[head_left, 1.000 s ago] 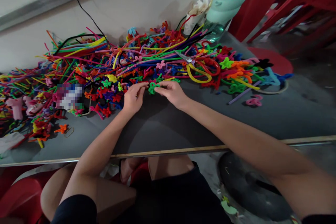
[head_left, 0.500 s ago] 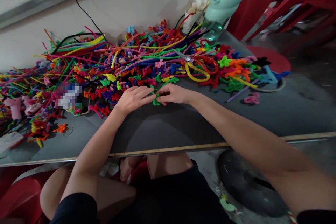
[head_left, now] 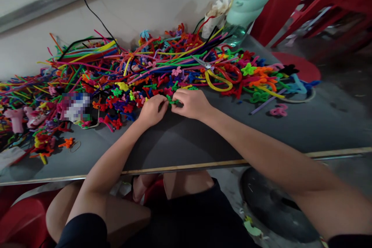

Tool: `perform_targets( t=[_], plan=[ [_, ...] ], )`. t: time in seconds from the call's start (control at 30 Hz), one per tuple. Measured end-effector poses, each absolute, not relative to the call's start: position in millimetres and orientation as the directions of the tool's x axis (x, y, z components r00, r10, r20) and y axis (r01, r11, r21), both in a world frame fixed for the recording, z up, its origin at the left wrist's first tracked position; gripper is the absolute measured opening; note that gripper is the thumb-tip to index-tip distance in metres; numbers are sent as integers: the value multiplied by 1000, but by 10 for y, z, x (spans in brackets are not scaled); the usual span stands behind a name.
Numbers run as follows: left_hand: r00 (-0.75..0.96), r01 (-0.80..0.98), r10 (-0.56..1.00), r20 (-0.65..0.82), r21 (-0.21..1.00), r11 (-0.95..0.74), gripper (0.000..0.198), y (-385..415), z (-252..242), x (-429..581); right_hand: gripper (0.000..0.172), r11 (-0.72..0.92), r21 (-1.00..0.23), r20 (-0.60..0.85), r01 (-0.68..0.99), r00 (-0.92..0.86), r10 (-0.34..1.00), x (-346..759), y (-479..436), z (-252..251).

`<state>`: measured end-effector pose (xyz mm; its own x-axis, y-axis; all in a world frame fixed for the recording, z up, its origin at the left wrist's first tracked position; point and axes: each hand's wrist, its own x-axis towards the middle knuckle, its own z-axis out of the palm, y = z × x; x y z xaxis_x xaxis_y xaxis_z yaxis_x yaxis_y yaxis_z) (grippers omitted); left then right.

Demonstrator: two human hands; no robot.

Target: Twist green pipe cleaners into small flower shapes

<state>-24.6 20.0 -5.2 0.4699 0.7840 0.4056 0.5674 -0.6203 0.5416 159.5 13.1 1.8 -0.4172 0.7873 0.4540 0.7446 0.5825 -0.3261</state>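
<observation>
Left hand (head_left: 152, 110) had curled shut, its fingertips pinching one end of the green pipe-cleaner piece (head_left: 173, 102); half a second before, those fingers had lain stretched out flat toward the other hand. The right hand (head_left: 192, 104) was closed on the opposite end, thumb and forefinger nipped together, and had drawn back up the worktop (head_left: 188, 139) toward the heap. So the green pipe-cleaner piece sat gripped between the two sets of fingertips, just above the worktop at the near edge of the pile of pipe cleaners (head_left: 116, 66), mostly hidden by the fingers. By my reading, the change from a loose, open hold to a two-sided pinch meant the piece was being bent or twisted rather than merely picked over. Scissors (head_left: 208, 78) with yellow and red loops lay just beyond the right hand, untouched. A pink loop (head_left: 279, 110) lay apart to the right, and a green bottle (head_left: 247, 4) stood at the far corner.
</observation>
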Motion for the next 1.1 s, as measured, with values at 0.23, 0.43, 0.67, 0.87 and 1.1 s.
perform_targets(
  t=[0.23,0.43,0.67,0.87,1.1],
  plan=[
    [259,368,931,258,865,-342,28,185,-130,-210,5,548,-548,474,632,-305,826,1623,155,-4],
    [479,693,636,605,184,-697,25,176,59,-414,22,398,-850,280,346,-343,897,1672,250,-38],
    [742,497,326,586,-155,-854,21,166,65,-486,22,255,-949,109,184,-567,816,1668,300,-83],
    [748,553,450,488,-82,-829,20,98,64,-392,12,576,-691,335,438,-512,791,1654,199,-17],
    [395,842,798,456,167,-512,13,-7,42,-258,18,730,-71,529,680,-595,605,1528,45,-9]
  ],
)
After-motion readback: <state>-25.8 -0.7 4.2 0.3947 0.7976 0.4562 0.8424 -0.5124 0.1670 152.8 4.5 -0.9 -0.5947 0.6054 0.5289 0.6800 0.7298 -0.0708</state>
